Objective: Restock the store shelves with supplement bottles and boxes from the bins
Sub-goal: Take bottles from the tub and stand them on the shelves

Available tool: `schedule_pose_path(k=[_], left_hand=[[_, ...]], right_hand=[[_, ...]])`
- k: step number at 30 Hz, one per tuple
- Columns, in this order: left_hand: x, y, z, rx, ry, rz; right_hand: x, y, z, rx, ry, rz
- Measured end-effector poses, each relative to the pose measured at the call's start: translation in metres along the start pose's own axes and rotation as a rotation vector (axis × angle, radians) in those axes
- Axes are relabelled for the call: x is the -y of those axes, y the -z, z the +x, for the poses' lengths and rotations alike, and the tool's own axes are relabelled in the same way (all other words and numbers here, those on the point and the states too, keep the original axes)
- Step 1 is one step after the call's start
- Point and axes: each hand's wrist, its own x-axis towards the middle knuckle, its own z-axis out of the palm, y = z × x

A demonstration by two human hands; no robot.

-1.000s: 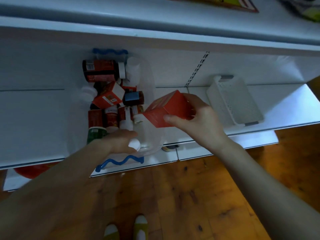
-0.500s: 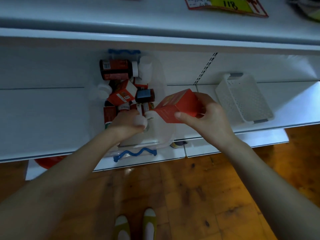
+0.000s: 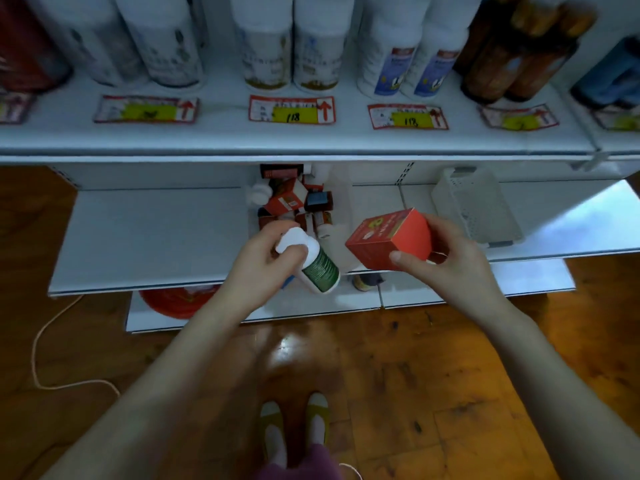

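Note:
My left hand (image 3: pixel 258 259) grips a white bottle with a green label (image 3: pixel 317 266) by its cap end, tilted, in front of the lower shelf. My right hand (image 3: pixel 450 261) holds a red box (image 3: pixel 389 239) just right of it. Behind both, a clear bin (image 3: pixel 341 199) on the lower shelf holds several red boxes and bottles (image 3: pixel 291 199). The upper shelf (image 3: pixel 221 136) carries rows of white bottles (image 3: pixel 294 43) and price tags (image 3: pixel 292 109).
An empty white basket (image 3: pixel 479 206) sits on the lower shelf to the right. Dark brown bottles (image 3: pixel 512 53) stand at the upper right. A red round object (image 3: pixel 173 303) lies on the bottom shelf. A cord (image 3: pixel 45 341) trails on the wooden floor at left.
My left hand has lifted the green-label bottle out of the bin. My view has tipped up, bringing the upper shelf into sight. The red box stays in my right hand.

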Motion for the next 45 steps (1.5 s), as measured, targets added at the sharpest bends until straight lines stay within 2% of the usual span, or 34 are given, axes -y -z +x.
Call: schedule_pose_path(k=[3, 9, 13, 18, 24, 28, 34, 38, 45], left_hand=[[-0.038, 0.005, -0.024, 0.026, -0.040, -0.076], [-0.124, -0.006, -0.035, 0.109, -0.253, -0.078], [-0.173, -0.032, -0.024, 0.189, -0.247, -0.250], [-0.219, -0.079, -0.005, 0.263, -0.280, -0.274], [-0.273, -0.165, 0.018, 0.293, -0.446, -0.170], [-0.303, -0.217, 0.039, 0.284, -0.564, -0.004], [-0.341, -0.271, 0.071, 0.330, -0.652, 0.242], [-0.370, -0.296, 0.095, 0.373, -0.817, 0.457], [-0.420, -0.327, 0.150, 0.513, -0.833, 0.531]], right_hand=[[0.025, 0.025, -0.020, -0.002, 0.015, -0.007], [0.058, 0.083, -0.042, -0.123, 0.061, -0.017], [0.055, 0.128, -0.055, -0.197, 0.044, 0.002], [0.034, 0.193, -0.060, -0.246, 0.026, -0.036], [0.001, 0.282, -0.049, -0.313, 0.039, -0.072], [-0.022, 0.336, -0.046, -0.336, 0.055, -0.088], [-0.053, 0.393, -0.041, -0.368, 0.058, -0.106], [-0.067, 0.417, -0.028, -0.370, 0.047, -0.105], [-0.077, 0.454, 0.016, -0.402, 0.063, -0.147]])
